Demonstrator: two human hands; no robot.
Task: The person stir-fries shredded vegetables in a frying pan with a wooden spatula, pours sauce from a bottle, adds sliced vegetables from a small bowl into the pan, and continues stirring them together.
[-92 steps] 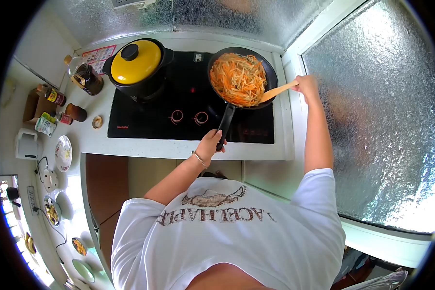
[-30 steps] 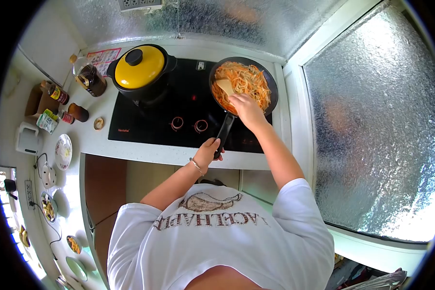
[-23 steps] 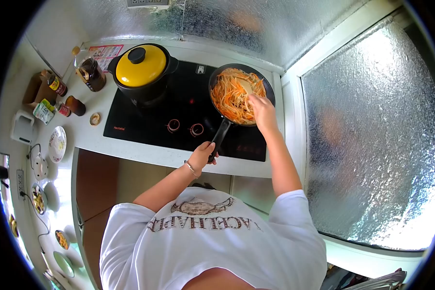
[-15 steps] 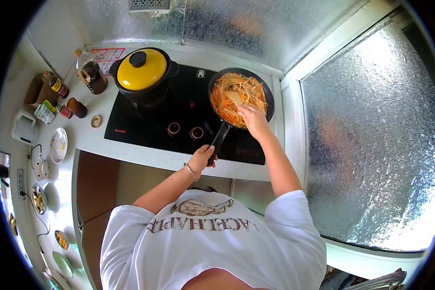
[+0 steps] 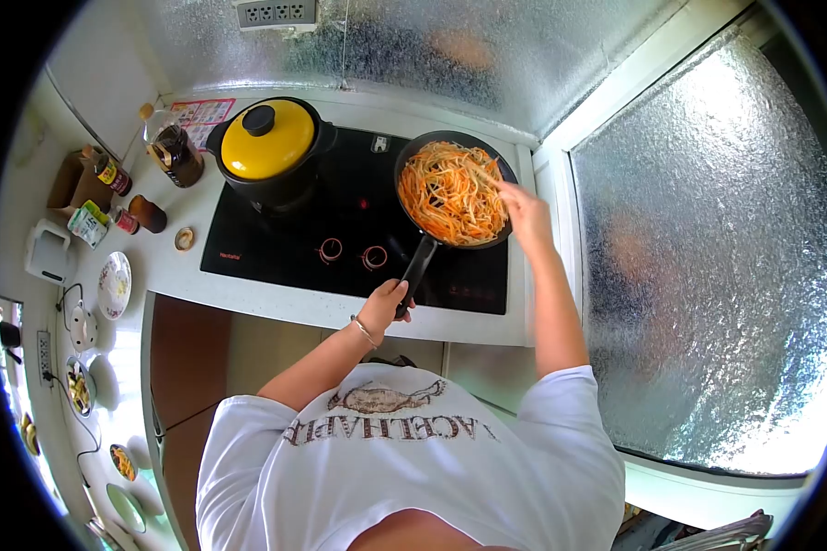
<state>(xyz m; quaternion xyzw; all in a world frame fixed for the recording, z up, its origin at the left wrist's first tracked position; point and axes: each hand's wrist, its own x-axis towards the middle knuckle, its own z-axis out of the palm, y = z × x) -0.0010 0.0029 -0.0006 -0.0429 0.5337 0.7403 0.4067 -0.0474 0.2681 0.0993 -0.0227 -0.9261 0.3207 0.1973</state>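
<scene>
My left fingers point(image 5: 396, 291) gripped the long black pan handle point(image 5: 419, 262), right fingers point(image 5: 511, 194) a tan wooden spatula point(image 5: 487, 176); orange-white shreds point(image 5: 446, 200) lay mixed, unplated.

Hob point(image 5: 276, 237), well L of L fingers point(image 5: 407, 311): small red brand text point(image 5: 230, 256) starts "Ha", rest too tiny. Faint red marks point(image 5: 473, 292) on hob, R of L fingers, illegible. White label point(image 5: 380, 144) at hob's back, up-L of R fingers point(image 5: 508, 189): can't read. Printed sheet point(image 5: 202, 111) & yellow-labelled btl point(image 5: 112, 174), far L of R fingers: print too small. Shirt point(image 5: 404, 477), below L fingers: big caps point(image 5: 377, 430), upside down, approx. "ACELHAP", ends unclear.
</scene>
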